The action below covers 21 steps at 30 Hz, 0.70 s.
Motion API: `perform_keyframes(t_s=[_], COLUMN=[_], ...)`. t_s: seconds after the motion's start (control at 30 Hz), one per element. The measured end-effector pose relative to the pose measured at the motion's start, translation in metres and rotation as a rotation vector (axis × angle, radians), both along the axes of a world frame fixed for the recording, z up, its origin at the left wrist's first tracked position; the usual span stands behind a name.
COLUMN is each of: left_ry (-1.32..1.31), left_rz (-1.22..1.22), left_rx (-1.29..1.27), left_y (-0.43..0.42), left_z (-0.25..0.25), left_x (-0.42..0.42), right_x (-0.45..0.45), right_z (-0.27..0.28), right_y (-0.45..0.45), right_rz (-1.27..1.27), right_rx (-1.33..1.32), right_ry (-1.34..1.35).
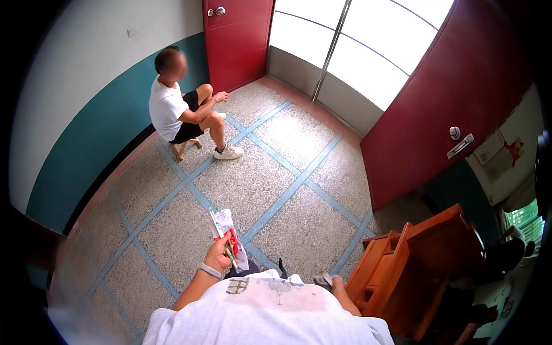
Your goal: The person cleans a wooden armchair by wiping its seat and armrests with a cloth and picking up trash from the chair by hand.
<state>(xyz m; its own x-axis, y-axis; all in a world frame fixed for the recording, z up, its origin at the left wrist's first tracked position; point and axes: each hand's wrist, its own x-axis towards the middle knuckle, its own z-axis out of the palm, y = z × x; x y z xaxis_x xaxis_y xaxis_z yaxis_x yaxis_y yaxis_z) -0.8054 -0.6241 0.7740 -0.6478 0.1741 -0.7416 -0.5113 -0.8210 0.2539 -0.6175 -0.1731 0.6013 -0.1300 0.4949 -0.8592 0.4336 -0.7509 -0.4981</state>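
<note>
My left hand [218,256] is in front of my body at the lower middle, with a band on its wrist. Its fingers are wrapped round a bundle of thin sticks [216,223] together with a red and white plastic wrapper [235,240]. The sticks point up and away from me. My right hand [338,283] hangs low beside my shirt, close to the wooden furniture. A small grey thing [324,280] shows at its fingers, which are mostly hidden.
A person [168,109] sits on a low wooden stool [185,149] by the left wall. Red doors [238,43] stand on both sides of a bright metal gate [293,66]. Brown wooden furniture [376,270] is at the right. The speckled floor [276,190] has blue strips.
</note>
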Motion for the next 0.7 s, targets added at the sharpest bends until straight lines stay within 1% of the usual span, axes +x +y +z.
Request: perform_keyframes(t_s=[0.03, 0.07, 0.1, 0.17, 0.2, 0.27, 0.3, 0.37, 0.4, 0.47, 0.5, 0.53, 0.57, 0.63, 0.67, 0.7], left_ry=[-0.010, -0.032, -0.010, 0.003, 0.014, 0.002, 0.006, -0.005, 0.017, 0.040, 0.051, 0.075, 0.091, 0.076, 0.095, 0.115], left_rz=[0.020, 0.034, 0.025, 0.022, 0.020, -0.021, -0.050, -0.054, -0.096, -0.143, -0.178, -0.195, -0.216, -0.253, -0.270, -0.281], left_rx=[0.010, -0.005, 0.008, 0.022, 0.031, 0.040, 0.040, 0.050, 0.075, 0.115, 0.077, 0.075, 0.076, 0.072, 0.079, 0.087], left_y=[0.002, 0.000, -0.002, 0.005, 0.010, 0.015, 0.014, 0.032, 0.042, 0.068, 0.077, 0.083, 0.091, 0.112, 0.123, 0.133], left_z=[-0.002, -0.004, -0.020, -0.030, -0.034, -0.040, -0.041, -0.037, -0.034, -0.029, -0.026, -0.031, -0.038, -0.033, -0.042, -0.051], left_x=[-0.018, -0.040, -0.060, -0.109, -0.132, -0.185, -0.213, -0.275, -0.303, -0.359, -0.389, -0.422, -0.453, -0.507, -0.529, -0.552], right_x=[-0.042, -0.087, -0.132, -0.204, -0.233, -0.288, -0.301, -0.334, -0.343, -0.357, -0.365, -0.371, -0.374, -0.375, -0.374, -0.382], right_z=[0.001, 0.019, 0.037, 0.024, 0.023, 0.052, 0.045, 0.039, 0.038, 0.052, 0.056, 0.043, 0.036, 0.024, 0.015, 0.008], right_y=[-0.007, -0.027, -0.038, -0.027, -0.023, -0.035, -0.038, -0.023, -0.011, 0.020, 0.030, 0.043, 0.056, 0.074, 0.083, 0.097], right_rz=[0.030, 0.142, 0.255, 0.330, 0.320, 0.359, 0.343, 0.293, 0.281, 0.253, 0.239, 0.154, 0.136, -0.135, -0.199, -0.212], right_rx=[0.058, 0.192, 0.331, 0.152, 0.154, 0.018, 0.013, -0.082, -0.077, -0.045, -0.037, -0.051, -0.052, -0.139, -0.212, -0.208], right_ry=[0.010, 0.011, 0.016, 0.222, 0.217, 0.280, 0.273, 0.236, 0.160, 0.077, 0.018, 0.029, 0.012, 0.083, 0.105, 0.095])
